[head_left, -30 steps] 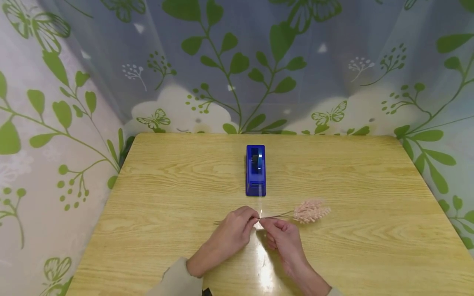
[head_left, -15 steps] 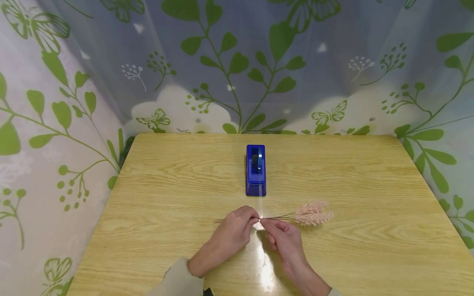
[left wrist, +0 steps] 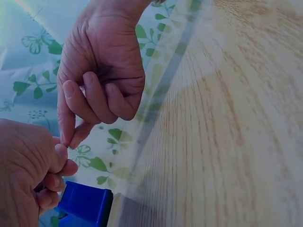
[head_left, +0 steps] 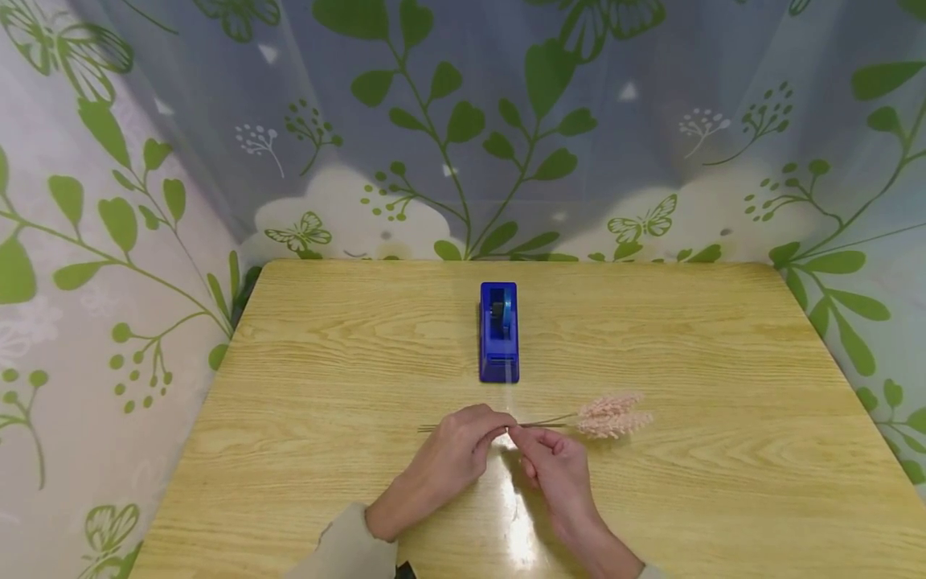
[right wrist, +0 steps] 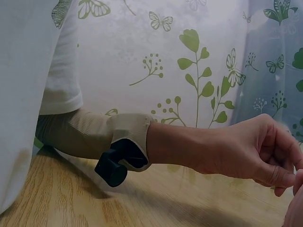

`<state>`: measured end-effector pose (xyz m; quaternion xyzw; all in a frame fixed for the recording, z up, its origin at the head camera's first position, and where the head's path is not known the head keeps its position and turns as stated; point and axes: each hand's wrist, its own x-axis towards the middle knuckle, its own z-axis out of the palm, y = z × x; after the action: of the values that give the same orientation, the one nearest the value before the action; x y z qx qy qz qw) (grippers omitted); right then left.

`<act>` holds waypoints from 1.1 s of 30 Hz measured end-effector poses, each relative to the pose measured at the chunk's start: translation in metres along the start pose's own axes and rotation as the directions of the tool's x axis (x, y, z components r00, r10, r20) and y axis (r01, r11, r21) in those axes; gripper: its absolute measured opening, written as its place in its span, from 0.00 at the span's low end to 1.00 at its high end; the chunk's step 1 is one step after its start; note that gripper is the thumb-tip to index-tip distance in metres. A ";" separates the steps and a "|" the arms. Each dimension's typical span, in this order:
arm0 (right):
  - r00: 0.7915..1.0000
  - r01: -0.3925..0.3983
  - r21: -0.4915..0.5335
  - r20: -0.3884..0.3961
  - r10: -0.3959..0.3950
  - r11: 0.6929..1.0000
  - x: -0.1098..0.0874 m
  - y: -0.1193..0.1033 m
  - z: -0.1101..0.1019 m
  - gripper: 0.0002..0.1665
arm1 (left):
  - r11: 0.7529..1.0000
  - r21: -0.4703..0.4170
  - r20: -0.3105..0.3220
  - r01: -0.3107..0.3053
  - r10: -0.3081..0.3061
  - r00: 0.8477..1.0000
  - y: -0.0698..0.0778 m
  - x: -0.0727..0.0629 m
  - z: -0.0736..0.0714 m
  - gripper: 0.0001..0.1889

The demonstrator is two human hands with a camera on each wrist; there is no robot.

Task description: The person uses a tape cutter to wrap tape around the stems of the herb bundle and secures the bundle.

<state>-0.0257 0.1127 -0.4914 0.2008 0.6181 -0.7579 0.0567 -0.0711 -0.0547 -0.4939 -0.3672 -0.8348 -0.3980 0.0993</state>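
A small bunch of pink dried-flower sprigs (head_left: 615, 416) lies sideways above the table, heads to the right, with thin brown stems (head_left: 546, 423). My left hand (head_left: 459, 442) holds the stems from above, and their ends stick out on its left. Close against it, my right hand (head_left: 557, 462) pinches with thumb and forefinger at the stems. The fingertips of both hands meet and hide the pinched spot. Beyond them stands a blue tape dispenser (head_left: 499, 347). A pale strip (head_left: 509, 394) runs from it towards the fingers; whether tape or glare, I cannot tell.
The wood-grain table (head_left: 325, 346) carries the dispenser near its middle. A leaf-and-butterfly patterned curtain (head_left: 463, 145) hangs along the back and sides. On the left sleeve sits a black device (right wrist: 113, 165).
The flower heads have shifted slightly right and spread a little. My left fingers have moved right over the pinched spot, covering the glint there. The dispenser stays put.
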 end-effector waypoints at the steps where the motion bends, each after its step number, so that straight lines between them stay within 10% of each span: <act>1: 1.000 0.007 -0.007 0.000 -0.007 1.000 0.000 0.001 0.000 0.17 | 1.000 -0.007 0.003 0.001 -0.001 1.000 0.000 0.000 0.000 0.11; 33: 1.000 0.031 0.010 0.001 -0.031 0.999 0.002 0.012 -0.001 0.11 | 0.998 -0.046 0.015 0.034 -0.033 0.999 0.001 0.001 -0.001 0.12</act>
<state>-0.0232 0.1112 -0.5031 0.1908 0.6173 -0.7620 0.0444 -0.0713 -0.0541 -0.4916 -0.3580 -0.8321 -0.4163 0.0782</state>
